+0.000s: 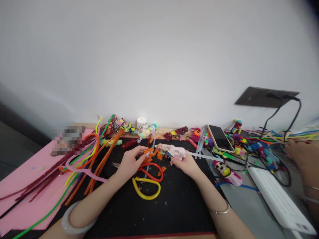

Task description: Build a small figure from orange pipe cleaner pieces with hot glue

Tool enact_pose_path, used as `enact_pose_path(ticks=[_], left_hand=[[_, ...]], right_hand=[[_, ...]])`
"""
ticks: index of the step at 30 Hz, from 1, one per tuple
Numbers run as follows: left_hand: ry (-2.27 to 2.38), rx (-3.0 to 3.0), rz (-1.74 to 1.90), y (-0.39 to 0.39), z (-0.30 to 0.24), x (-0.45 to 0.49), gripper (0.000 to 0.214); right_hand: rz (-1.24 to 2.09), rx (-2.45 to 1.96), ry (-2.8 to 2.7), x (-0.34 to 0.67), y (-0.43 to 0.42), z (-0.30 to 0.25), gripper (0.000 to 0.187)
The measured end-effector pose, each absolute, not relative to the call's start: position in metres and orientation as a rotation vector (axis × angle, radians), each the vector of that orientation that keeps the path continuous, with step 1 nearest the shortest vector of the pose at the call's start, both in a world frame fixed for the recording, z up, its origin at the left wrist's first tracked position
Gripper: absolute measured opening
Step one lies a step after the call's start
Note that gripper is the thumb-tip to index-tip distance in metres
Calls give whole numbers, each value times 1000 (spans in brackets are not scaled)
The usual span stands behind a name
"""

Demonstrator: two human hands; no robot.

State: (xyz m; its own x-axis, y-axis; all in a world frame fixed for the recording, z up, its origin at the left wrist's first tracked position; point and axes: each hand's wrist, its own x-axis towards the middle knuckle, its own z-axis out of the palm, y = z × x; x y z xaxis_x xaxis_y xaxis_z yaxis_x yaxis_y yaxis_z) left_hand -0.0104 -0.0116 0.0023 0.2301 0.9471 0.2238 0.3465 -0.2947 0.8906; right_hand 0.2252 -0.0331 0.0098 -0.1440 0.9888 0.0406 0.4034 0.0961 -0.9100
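My left hand (133,159) is closed, its fingertips pinching a small orange fuzzy pipe-cleaner piece (149,151). In my right hand (188,166) is a pale pink hot glue gun (178,152), its nozzle turned left toward that piece. A translucent glue stick (206,156) juts from the gun's rear. Cut orange pipe-cleaner bits (161,171) lie on the black mat (179,205) just beneath. Scissors (147,198) with one red and one yellow handle rest below my left hand, blades partly hidden by it.
Long pipe cleaners (99,166) lie across pink foam (15,189) at left. Finished-looking fuzzy figures, a white roll-shaped container (141,124) and a phone (220,137) line the back. A white power strip (279,199) and another person's hand (297,152) are at right.
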Motion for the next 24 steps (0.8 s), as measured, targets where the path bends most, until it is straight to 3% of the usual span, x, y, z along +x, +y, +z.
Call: enact_pose_path(ticks=[5,12,24], left_hand=[[1278,1881,1041,-11,2,-12,23],[1276,1872,1068,-11,-1,-10,22],[1288,1965,1021,-11,-3,-10,24]], right_hand=[[1119,-1398,-1630,218,-37,3,6],[1058,-1368,-1696,210,-40,4,15],[1068,-1391,-1693,208,-41,2,12]])
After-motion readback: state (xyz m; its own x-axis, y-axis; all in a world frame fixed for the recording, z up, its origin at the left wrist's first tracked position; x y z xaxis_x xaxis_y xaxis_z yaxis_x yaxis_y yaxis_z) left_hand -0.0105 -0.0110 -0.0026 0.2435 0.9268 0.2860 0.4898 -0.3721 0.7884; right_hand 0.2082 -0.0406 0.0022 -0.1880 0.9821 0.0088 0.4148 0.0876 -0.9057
